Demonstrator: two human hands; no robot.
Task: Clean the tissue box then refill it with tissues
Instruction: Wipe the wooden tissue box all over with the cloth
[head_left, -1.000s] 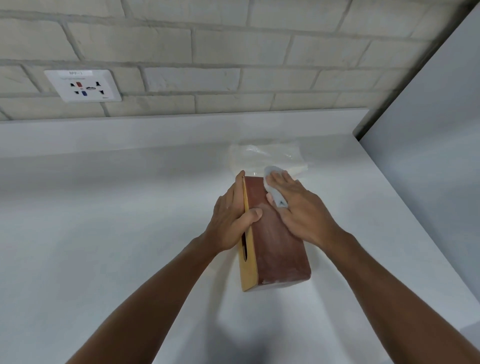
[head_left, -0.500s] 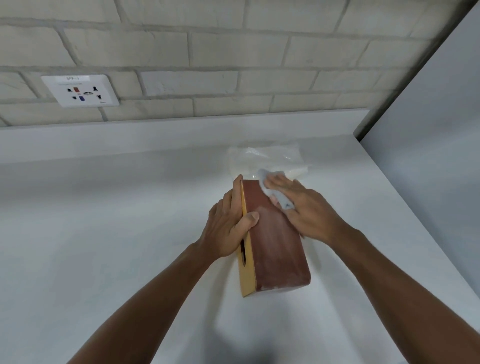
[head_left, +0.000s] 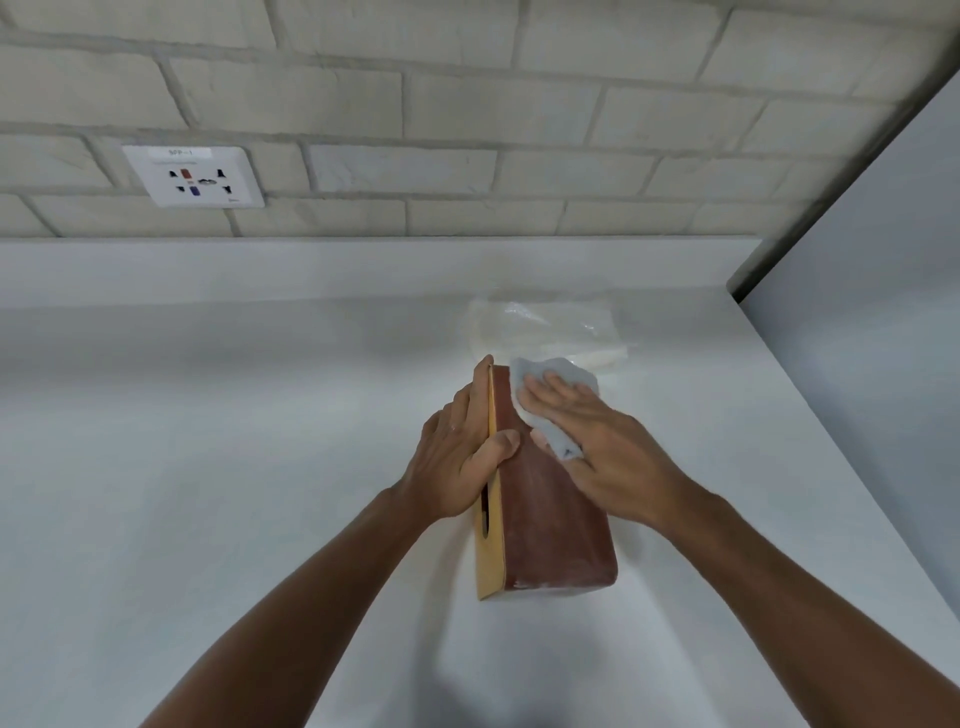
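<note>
Standing on its edge on the white counter (head_left: 208, 467), between the two hands: one tissue box (head_left: 550, 519), red-brown body, with a tan face carrying the dark slot. The slotted face is turned toward the left hand (head_left: 462, 457), and a broad red-brown side faces up under the right hand (head_left: 597, 441). Left hand: clamped on the box's far half, fingers laid along the tan face, thumb hooked over the top edge onto the red-brown side. The palm covers the upper part of the slot. Right hand: fingers straight and close together, lying flat on a grey cloth (head_left: 550, 376) and pressing it against the box's upper side near the far end. Cloth: crumpled, spreading out beyond the right fingertips and over the box's far corner, with a fold showing between thumb and forefinger. Just beyond the right fingertips, lying flat on the counter: one pack of tissues (head_left: 545, 327) in clear wrapping, apart from the box as far as can be told; its nearest edge is hidden behind the cloth. Well beyond and to the outer side of the left hand: one white wall socket (head_left: 193, 176) set in a pale brick wall (head_left: 467, 130). To the outer side of the right hand: a plain grey panel (head_left: 883, 312) bordering the counter.
</note>
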